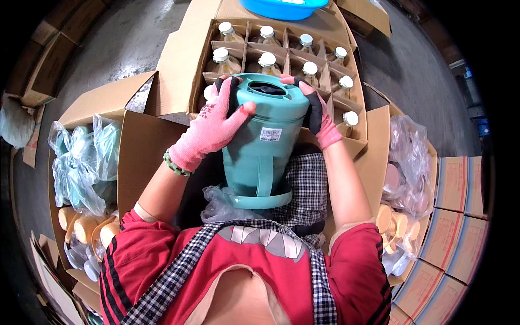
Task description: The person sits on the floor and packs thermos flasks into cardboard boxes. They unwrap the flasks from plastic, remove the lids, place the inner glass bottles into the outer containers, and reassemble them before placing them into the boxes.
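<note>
**Hands clamped on a teal jug shell over a carton of glass liners**

Hands in pink knitted gloves with black fingertips grip the upper end of a teal plastic jug shell (264,142), one on each side. The left hand (214,127) wraps its flank with the thumb laid across the top edge; the right hand (319,116) presses the opposite side, fingers spread down the wall. The two hands are apart, both closed on the shell. It lies tilted in the person's lap, base toward the checked apron (303,184), open mouth pointing away, a hold that appears to steady it from both sides. A crumpled clear plastic bag (216,203) sits beside its base.

Just beyond the mouth stands an open cardboard carton with dividers (179,65), each cell holding a glass bottle-shaped liner with a white cap (266,59). To the left, a cardboard box (132,146) holds clear bags of teal parts (81,157); to the right, another bag holds pinkish parts (403,179). A blue plastic basin (281,8) rests farther off.
</note>
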{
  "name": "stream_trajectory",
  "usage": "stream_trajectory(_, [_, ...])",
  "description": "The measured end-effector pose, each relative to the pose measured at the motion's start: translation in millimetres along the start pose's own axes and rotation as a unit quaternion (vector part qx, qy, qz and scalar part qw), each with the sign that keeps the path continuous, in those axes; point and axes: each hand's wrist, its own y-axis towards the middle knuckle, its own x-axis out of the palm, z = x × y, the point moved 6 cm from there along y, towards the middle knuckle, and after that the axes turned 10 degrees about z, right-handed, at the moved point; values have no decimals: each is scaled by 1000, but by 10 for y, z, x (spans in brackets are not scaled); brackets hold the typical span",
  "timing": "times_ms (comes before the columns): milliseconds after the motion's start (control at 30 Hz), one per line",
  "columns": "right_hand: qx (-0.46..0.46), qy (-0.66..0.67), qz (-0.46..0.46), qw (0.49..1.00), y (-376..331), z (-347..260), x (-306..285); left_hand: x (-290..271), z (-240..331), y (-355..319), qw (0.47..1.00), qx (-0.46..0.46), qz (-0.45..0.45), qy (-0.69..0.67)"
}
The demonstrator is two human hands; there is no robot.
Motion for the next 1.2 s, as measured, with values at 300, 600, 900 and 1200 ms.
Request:
stream_trajectory(300, [-124,-205,227,944,-360,-268,296,253,-716,674,833,-177,-99,-515])
stream_trajectory(600, [228,254,-32,939,131,337,-75,81,265,-6,983,116,32,137])
stream_trajectory(900, [103,102,7,989,34,175,33,120,-367,391,996,-86,34,9])
stream_trajectory(1200, [-31,-178,254,950,122,-138,-491,107,-479,320,959,-99,154,-217])
